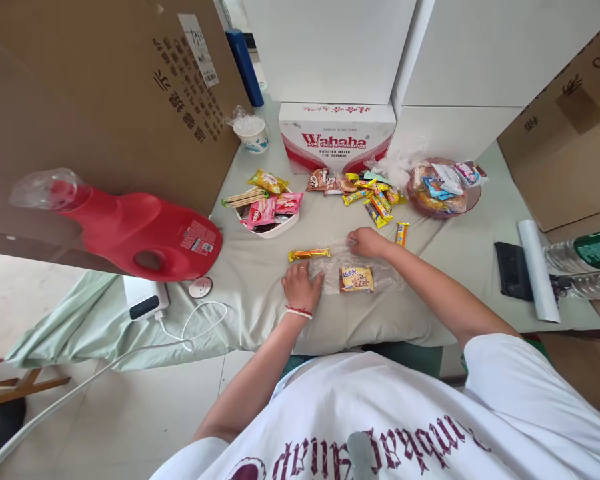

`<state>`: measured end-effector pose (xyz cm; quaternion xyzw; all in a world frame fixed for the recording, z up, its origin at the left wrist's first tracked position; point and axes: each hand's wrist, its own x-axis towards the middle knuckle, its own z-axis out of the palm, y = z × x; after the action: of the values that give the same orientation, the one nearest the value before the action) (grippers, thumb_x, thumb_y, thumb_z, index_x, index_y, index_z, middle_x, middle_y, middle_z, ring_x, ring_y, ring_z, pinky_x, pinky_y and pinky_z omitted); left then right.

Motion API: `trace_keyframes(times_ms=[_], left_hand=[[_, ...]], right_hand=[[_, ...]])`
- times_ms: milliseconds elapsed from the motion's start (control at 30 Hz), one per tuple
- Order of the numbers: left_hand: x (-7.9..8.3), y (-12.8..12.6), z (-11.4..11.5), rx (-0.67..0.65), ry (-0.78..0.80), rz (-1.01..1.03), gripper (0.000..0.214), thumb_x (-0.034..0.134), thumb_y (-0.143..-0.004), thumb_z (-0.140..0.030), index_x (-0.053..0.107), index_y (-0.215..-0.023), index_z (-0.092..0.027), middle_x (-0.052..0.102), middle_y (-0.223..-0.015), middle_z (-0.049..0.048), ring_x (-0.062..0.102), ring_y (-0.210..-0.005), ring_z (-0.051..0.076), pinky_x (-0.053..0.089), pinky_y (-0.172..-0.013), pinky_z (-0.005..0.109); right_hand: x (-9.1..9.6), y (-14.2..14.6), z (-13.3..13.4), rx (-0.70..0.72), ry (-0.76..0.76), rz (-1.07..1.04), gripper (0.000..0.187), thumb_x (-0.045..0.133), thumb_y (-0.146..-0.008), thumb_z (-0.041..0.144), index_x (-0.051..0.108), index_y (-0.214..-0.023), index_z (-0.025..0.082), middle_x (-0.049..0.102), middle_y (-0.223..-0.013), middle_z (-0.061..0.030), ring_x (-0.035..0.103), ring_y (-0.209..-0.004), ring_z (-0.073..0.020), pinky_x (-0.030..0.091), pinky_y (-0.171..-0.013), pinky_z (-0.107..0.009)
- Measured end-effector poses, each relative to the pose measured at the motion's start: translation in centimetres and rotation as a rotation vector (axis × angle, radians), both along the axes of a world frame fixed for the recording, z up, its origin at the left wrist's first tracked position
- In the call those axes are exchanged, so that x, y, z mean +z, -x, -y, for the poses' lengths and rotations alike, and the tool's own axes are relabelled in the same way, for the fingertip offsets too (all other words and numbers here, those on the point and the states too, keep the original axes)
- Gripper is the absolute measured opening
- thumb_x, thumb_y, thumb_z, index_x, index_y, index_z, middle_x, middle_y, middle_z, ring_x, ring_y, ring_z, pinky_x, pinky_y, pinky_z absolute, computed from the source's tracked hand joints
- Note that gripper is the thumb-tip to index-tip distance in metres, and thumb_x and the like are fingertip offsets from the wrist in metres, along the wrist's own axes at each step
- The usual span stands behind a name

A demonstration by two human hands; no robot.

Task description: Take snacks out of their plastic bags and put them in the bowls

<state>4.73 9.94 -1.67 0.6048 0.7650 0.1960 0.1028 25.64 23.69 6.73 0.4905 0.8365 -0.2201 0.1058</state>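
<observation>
A clear plastic bag [380,270] lies flat on the pale green cloth [250,267], with a yellow cookie packet [357,279] inside it. My left hand [301,285] grips the bag's left edge, fingers curled. My right hand [366,241] pinches the bag's far edge. A gold-wrapped bar [309,253] lies just beyond my left hand. A small orange bar [402,233] rests right of my right hand.
A white dish [273,230] holds pink snack packets and sticks. A loose snack pile [370,190], a maroon bowl [473,199] of sweets, a Wahaha box [336,137], a red detergent jug [145,237], a power bank [145,298], a black phone [511,269], a paper roll [535,267] and water bottles [587,253] surround them.
</observation>
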Motion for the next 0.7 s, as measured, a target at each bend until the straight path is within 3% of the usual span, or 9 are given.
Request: trace_keyframes(times_ms=[100, 200, 333, 400, 567, 700], left_hand=[[0.4, 0.2, -0.3, -0.025, 0.066, 0.018, 0.023, 0.064, -0.091, -0.042, 0.066, -0.104, -0.024, 0.070, -0.101, 0.0107, 0.063, -0.107, 0.035, 0.049, -0.091, 0.050], [0.8, 0.0, -0.4, -0.038, 0.117, 0.020, 0.020, 0.062, -0.092, -0.044, 0.065, -0.092, -0.024, 0.069, -0.100, 0.0118, 0.061, -0.109, 0.036, 0.048, -0.092, 0.052], [0.8, 0.4, -0.4, -0.003, 0.046, 0.127, 0.013, 0.062, -0.087, -0.036, 0.063, -0.084, -0.024, 0.066, -0.112, 0.0147, 0.059, -0.115, 0.039, 0.048, -0.096, 0.056], [1.0, 1.1, -0.3, -0.007, -0.013, 0.270, 0.006, 0.063, -0.083, -0.030, 0.062, -0.082, -0.024, 0.067, -0.109, 0.0121, 0.062, -0.110, 0.034, 0.051, -0.094, 0.052], [3.1, 0.9, -0.5, -0.116, 0.012, 0.508, 0.009, 0.059, -0.085, -0.032, 0.058, -0.084, -0.023, 0.066, -0.078, -0.0010, 0.063, -0.065, 0.016, 0.055, -0.065, 0.030], [5.1, -3.6, -0.9, -0.333, 0.049, 0.663, 0.011, 0.055, -0.089, -0.027, 0.064, -0.092, -0.020, 0.069, -0.078, -0.0003, 0.066, -0.065, 0.015, 0.056, -0.067, 0.030]], right_hand=[[1.7, -0.7, 2.0, 0.089, -0.036, -0.061, 0.028, 0.054, -0.100, 0.026, 0.076, -0.115, 0.020, 0.075, -0.106, -0.0069, 0.066, -0.095, -0.0199, 0.040, -0.076, -0.026], [3.0, -1.6, 6.0, 0.213, -0.108, -0.056, 0.033, 0.049, -0.103, 0.028, 0.073, -0.125, 0.026, 0.071, -0.113, -0.0081, 0.065, -0.093, -0.0207, 0.037, -0.071, -0.028], [2.2, -2.5, 11.1, 0.292, -0.099, -0.004, 0.040, 0.046, -0.105, 0.026, 0.065, -0.139, 0.035, 0.066, -0.118, -0.0091, 0.062, -0.094, -0.0223, 0.034, -0.068, -0.029], [1.3, -2.9, 12.3, 0.272, -0.091, -0.037, 0.042, 0.043, -0.107, 0.025, 0.062, -0.142, 0.038, 0.065, -0.120, -0.0091, 0.060, -0.095, -0.0228, 0.036, -0.070, -0.029], [-0.3, -2.6, 12.7, 0.205, -0.075, -0.154, 0.037, 0.044, -0.107, 0.022, 0.065, -0.137, 0.030, 0.062, -0.115, -0.0096, 0.056, -0.094, -0.0207, 0.041, -0.081, -0.030], [-1.1, -2.5, 13.2, 0.184, -0.113, -0.316, 0.033, 0.048, -0.100, 0.012, 0.070, -0.124, 0.021, 0.061, -0.112, -0.0113, 0.055, -0.103, -0.0234, 0.046, -0.093, -0.037]])
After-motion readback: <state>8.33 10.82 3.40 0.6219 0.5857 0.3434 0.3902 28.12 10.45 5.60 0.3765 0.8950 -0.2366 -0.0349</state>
